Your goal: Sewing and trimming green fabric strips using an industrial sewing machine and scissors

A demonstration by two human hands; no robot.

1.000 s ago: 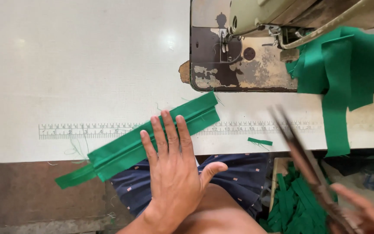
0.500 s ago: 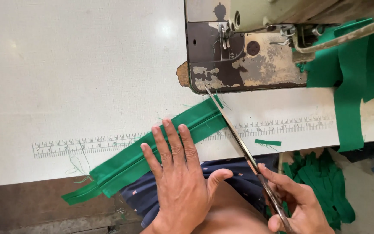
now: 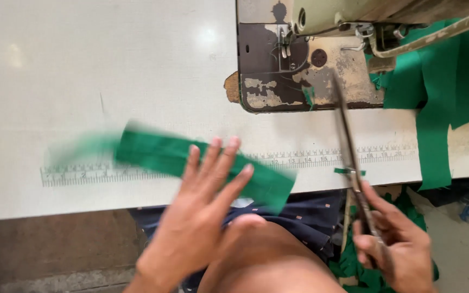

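Left hand point(image 3: 202, 217) flat, fingers spread on green fabric strip point(image 3: 191, 160) (blurred); right hand point(image 3: 394, 247) clamped on scissors point(image 3: 351, 163); strip uncut, trimming pending.

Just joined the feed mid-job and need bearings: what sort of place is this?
Most likely a sewing or tailoring workstation. An industrial sewing machine is set into a white table with a printed ruler along its edge, and green fabric pieces hang nearby.
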